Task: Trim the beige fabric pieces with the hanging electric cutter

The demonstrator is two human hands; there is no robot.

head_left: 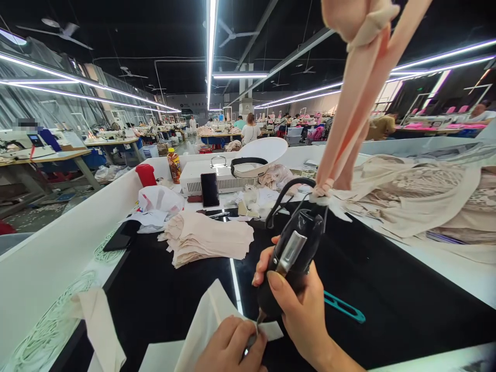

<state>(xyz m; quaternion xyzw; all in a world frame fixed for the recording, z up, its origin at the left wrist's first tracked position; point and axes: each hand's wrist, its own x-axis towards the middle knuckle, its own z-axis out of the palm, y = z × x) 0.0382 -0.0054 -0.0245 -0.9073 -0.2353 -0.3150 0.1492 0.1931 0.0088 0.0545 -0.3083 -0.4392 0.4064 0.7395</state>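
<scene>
My right hand (300, 305) is wrapped round a black corded hand tool (284, 258) with a silver lever, my thumb beside the lever. The tool points down, its narrow metal tip close to the fingers of my left hand (234, 343). Those fingers pinch a cream fabric piece (209, 320), which stands up in a fold from the black work surface (155, 299). Peach fabric strips (344, 119), knotted at the tool's top, hang from above. Whether the tip touches the cloth, I cannot tell.
A stack of cream fabric pieces (209, 237) lies ahead. To the right are a teal flat tool (344, 306) and piled beige cloth (418, 191). A white box (201, 178), phone (210, 189) and bottle (174, 166) stand behind. Pale green cords (54, 310) line the left wall.
</scene>
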